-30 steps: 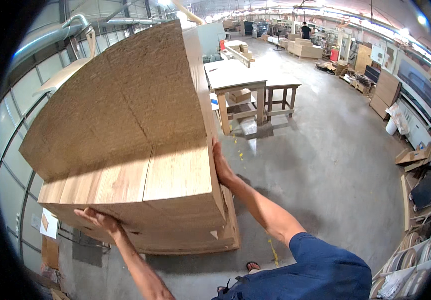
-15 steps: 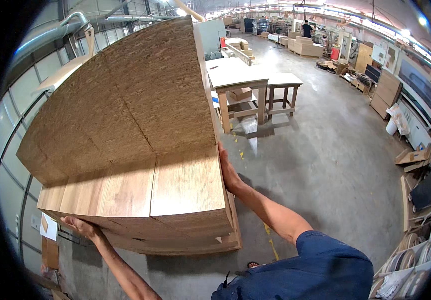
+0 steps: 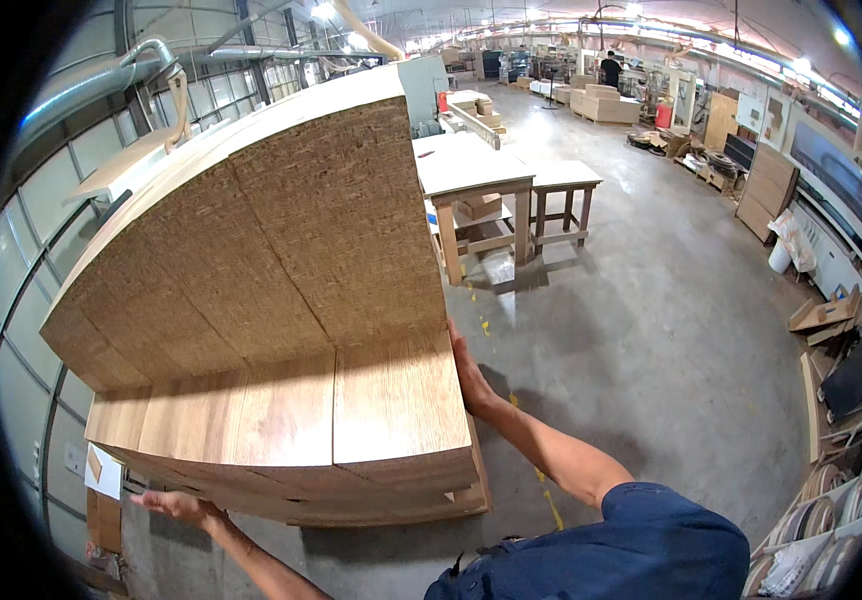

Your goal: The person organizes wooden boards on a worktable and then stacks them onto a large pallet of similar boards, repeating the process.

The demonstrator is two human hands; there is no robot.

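Stack (image 3: pixel 351 220) in two tiers, largely lined up, with a hand at its front and another at its side

Right in front of the person, left of centre, the wood-grain stack rises with the concrete floor (image 3: pixel 651 330) running along its right. The upper tier (image 3: pixel 251 240) sits back from the front of the lower tier (image 3: pixel 401 400), so a pale strip of the lower one's top shows. Its near face is rough and brown, and the longest seam there meets a seam in that strip almost exactly, so the lining-up looks well advanced. What remains uneven, by my judgement, is low down at the near right corner, where a bottom layer (image 3: pixel 479 497) juts out past the courses above it.

The right hand (image 3: pixel 471 380) lies open along the right side, fingers straight and pointing away from the body. The left hand (image 3: pixel 179 507) is open too, fingers stretched leftward under the near left edge, gripping nothing; whether it touches the front is hard to tell from this angle. A white sheet (image 3: pixel 104 472) hangs just beyond its fingertips. Past the stack stands a pale-topped table (image 3: pixel 471 177).
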